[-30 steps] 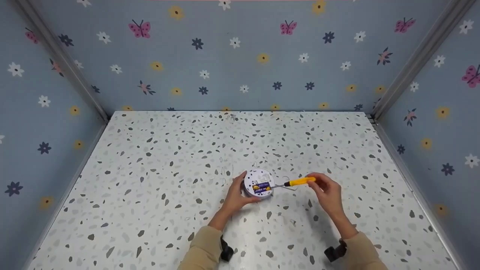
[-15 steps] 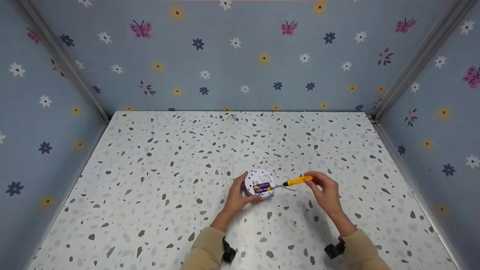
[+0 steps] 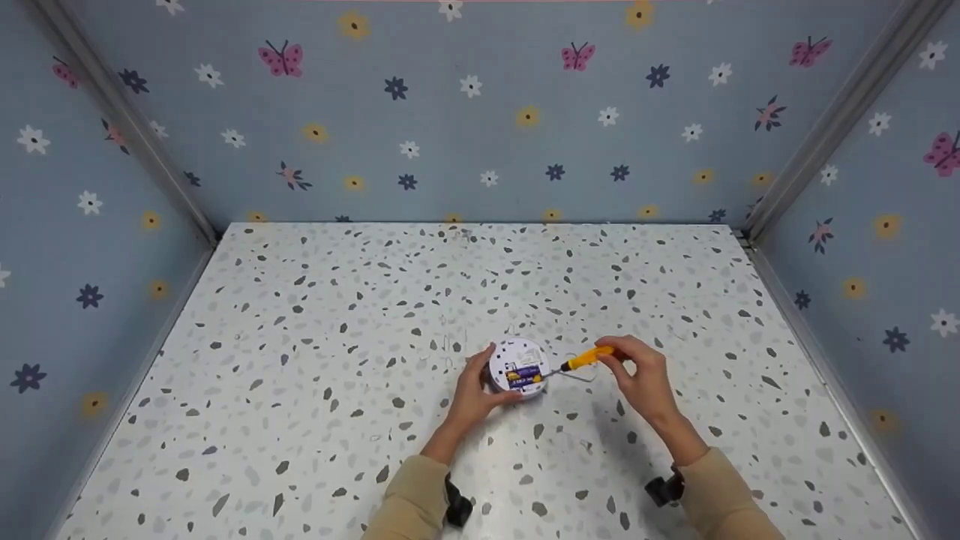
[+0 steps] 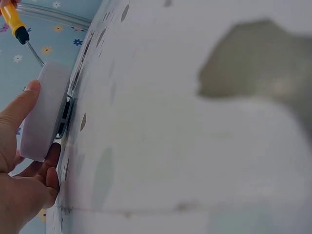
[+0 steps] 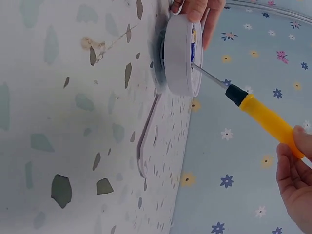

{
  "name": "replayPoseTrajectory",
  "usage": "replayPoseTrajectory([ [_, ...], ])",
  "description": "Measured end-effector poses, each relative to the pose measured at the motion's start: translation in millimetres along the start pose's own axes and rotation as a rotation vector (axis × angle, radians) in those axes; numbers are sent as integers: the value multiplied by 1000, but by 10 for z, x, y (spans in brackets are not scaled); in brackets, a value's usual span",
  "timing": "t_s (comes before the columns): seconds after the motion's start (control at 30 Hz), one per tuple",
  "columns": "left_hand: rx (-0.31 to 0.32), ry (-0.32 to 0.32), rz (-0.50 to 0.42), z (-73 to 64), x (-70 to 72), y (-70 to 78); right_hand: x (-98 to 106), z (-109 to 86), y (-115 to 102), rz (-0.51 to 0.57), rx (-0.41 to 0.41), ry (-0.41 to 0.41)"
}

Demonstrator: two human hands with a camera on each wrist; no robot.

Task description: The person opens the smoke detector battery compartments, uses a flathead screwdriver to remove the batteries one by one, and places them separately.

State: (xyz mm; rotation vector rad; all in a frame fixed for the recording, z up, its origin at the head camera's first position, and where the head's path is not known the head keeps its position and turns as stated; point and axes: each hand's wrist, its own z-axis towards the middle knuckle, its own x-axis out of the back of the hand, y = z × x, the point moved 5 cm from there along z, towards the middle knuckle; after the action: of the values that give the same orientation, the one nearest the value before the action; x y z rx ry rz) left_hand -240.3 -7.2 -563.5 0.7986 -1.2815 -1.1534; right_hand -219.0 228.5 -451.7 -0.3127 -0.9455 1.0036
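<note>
A round white device (image 3: 517,351) lies with its battery side up, two blue-and-yellow batteries (image 3: 523,376) showing in an uncovered compartment. My left hand (image 3: 474,391) grips its left side, the thumb at the near rim and the fingers behind; in the left wrist view the thumb rests on the casing (image 4: 46,114). My right hand (image 3: 645,380) pinches the end of a screwdriver's yellow handle (image 3: 589,357). Its thin metal shaft (image 5: 210,75) slants down to the battery compartment, the tip hidden inside the rim in the right wrist view.
A thin bent strip or wire (image 3: 579,378) extends right from under the device onto the speckled white tabletop (image 3: 337,300). Blue flowered panels (image 3: 480,112) rise behind and at both sides. Black wrist cameras (image 3: 457,506) sit at each sleeve.
My right hand has shifted left and slightly away from me, tilting the screwdriver's handle up more steeply. The tip stays at the batteries; the device and left hand have barely moved.
</note>
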Motion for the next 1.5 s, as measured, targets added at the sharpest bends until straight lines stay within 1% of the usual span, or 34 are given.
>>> replayPoseTrajectory([
  [0.17, 11, 3, -8, -4, -1, 10, -43, 71, -88, -10, 57, -45],
  [0.33, 10, -1, -29, -2, -6, 7, -73, 112, -136, -24, 76, -72],
  [0.53, 11, -4, -31, -9, -6, 3, -92, 153, -161, -30, 105, -80],
  [0.77, 10, 6, -13, -2, -1, 0, -138, 226, -191, -44, 93, -120],
  [1.0, 17, 10, -21, 0, 0, -13, -176, 274, -206, -60, 53, -181],
  [1.2, 20, 10, -17, 12, -3, -20, -196, 303, -210, -90, 25, -212],
  [1.33, 14, 8, -25, 12, -5, -21, -207, 317, -205, -89, 2, -221],
  [1.5, 12, 9, -16, 7, -3, -15, -207, 325, -169, -61, -19, -210],
])
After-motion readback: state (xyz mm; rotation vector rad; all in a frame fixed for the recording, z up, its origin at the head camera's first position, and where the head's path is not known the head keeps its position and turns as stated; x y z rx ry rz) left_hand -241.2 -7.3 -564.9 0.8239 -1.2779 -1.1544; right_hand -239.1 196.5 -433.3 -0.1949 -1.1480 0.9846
